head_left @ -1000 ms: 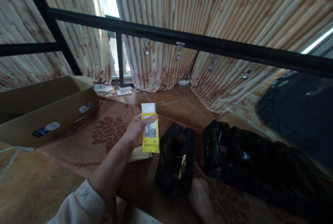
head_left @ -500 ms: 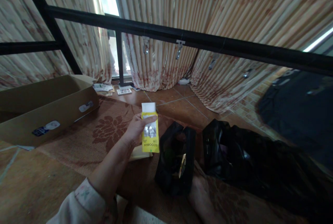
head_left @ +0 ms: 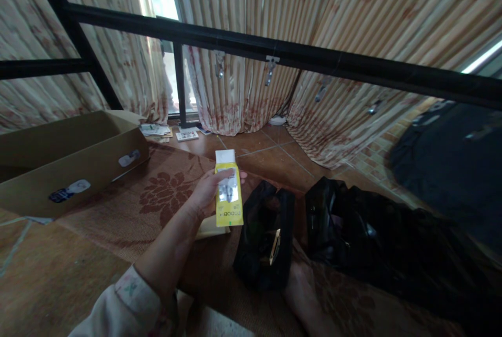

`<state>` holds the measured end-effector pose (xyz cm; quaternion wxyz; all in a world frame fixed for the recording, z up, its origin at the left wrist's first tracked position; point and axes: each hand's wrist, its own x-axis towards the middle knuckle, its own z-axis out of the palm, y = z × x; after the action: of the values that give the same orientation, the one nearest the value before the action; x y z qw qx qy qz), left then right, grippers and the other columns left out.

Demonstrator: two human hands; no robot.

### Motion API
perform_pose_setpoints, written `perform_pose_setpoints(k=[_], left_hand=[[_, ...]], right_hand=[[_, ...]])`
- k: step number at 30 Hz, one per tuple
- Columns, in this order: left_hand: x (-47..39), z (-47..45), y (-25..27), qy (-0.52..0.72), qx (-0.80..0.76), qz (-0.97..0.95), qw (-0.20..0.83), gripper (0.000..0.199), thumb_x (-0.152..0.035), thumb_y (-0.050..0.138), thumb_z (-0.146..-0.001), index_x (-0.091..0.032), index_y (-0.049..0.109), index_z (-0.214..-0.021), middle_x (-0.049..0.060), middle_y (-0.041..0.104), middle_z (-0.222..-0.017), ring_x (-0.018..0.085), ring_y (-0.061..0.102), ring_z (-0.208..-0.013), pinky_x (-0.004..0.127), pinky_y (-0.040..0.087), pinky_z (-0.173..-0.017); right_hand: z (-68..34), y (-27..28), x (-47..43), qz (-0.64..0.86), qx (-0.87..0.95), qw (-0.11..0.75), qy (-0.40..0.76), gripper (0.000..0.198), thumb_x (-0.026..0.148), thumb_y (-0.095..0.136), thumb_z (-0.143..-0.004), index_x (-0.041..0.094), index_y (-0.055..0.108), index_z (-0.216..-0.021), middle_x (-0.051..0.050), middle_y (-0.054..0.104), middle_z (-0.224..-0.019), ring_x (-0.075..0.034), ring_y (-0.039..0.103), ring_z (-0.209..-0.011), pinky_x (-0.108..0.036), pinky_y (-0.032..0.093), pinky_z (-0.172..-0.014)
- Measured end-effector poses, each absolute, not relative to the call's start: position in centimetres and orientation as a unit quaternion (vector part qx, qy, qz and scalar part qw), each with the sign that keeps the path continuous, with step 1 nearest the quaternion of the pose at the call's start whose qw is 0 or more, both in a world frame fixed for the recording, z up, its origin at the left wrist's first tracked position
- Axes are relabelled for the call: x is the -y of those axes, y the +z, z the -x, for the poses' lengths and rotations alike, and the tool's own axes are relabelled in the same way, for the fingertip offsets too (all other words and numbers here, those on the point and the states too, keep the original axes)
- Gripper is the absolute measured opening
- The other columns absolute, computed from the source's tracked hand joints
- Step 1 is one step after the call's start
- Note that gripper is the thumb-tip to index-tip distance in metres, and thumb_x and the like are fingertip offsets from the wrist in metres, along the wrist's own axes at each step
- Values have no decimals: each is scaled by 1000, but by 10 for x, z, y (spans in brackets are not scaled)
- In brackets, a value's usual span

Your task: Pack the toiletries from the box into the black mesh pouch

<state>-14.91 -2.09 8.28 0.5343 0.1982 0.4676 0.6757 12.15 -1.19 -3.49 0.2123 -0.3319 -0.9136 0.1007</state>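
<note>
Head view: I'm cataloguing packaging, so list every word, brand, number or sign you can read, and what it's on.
"ECOOBIX", as best it reads: upside down and slightly blurred, on the yellow packet.
Smaller lettering on that packet: too small to read.
Labels on the cardboard box: too blurred.
White card on the floor: too small.

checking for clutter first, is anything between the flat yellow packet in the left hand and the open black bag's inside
Nothing separate is visible between the flat yellow packet and the open black bag; only the bag's own left rim stands before its opening.
</note>
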Motion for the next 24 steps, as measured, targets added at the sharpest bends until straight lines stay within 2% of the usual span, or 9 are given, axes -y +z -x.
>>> perform_pose_setpoints(k=[6,13,18,24], left_hand=[[22,148,87,665,-437,-197,573,31,-30,56,-79,-9,67,-98,11,72,-75,18,65,-57,27,50,-54],[24,149,86,683,-382,-198,590,36,-31,53,-82,-12,60,-112,8,71,-78,16,66,-61,24,52,-55],[25,150,86,697,-346,-206,594,36,-34,53,-83,-12,60,-111,6,68,-74,13,64,-58,21,51,-52],[24,150,87,707,-345,-214,578,36,-37,53,-82,-13,61,-107,4,65,-70,13,62,-55,21,49,-49]], right_hand=[[-121,-34,12,339,909,214,114,55,10,48,-77,19,52,-131,-11,61,-125,-27,57,-114,-42,49,-98],[-119,-31,12,325,912,225,107,49,11,47,-80,17,54,-128,-11,61,-123,-26,51,-121,-44,44,-102],[-121,-31,13,340,907,220,118,41,7,45,-78,18,64,-113,-10,68,-109,-23,62,-103,-38,48,-97],[-118,-31,12,332,910,225,110,39,10,47,-78,16,63,-113,-11,67,-112,-24,61,-106,-40,48,-98]])
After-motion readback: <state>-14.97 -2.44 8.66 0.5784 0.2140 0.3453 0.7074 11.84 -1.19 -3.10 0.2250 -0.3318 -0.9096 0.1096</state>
